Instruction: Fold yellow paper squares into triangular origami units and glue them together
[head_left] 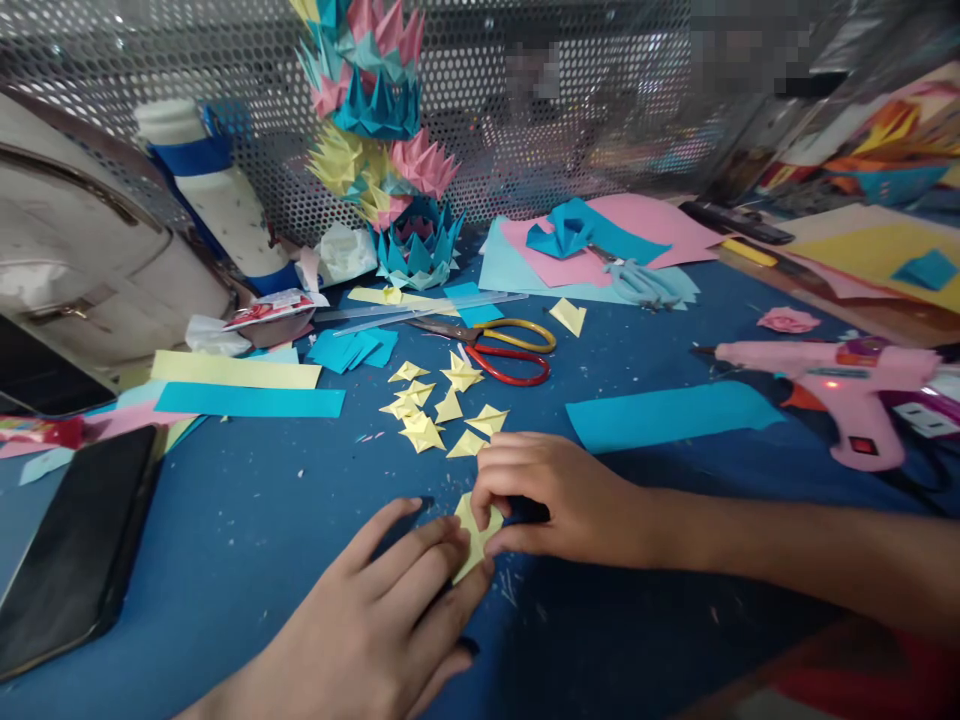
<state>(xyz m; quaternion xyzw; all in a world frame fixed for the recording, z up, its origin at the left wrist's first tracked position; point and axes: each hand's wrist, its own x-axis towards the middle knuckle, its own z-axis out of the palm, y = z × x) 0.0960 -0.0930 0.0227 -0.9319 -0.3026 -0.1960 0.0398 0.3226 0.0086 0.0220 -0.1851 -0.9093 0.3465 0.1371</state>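
A small piece of yellow paper [466,548] with creases lies on the blue table between my hands. My left hand [382,600] reaches in from the lower left with its fingers stretched out and apart. Two of its fingertips rest on the paper's left and lower edges. From the right, my right hand [551,490] pinches the same paper, thumb and fingers closed near its right side. Just beyond my hands lie several folded yellow paper triangles [421,432]. Part of the paper is hidden under my fingers.
Red-and-yellow-handled scissors [514,365] lie behind the triangles. A pink glue gun [847,385] and a blue paper strip [667,413] are at the right. Phone [79,550], blue strip [251,400] and bottle [217,190] stand or lie left. A folded-paper tower [416,240] is at the back.
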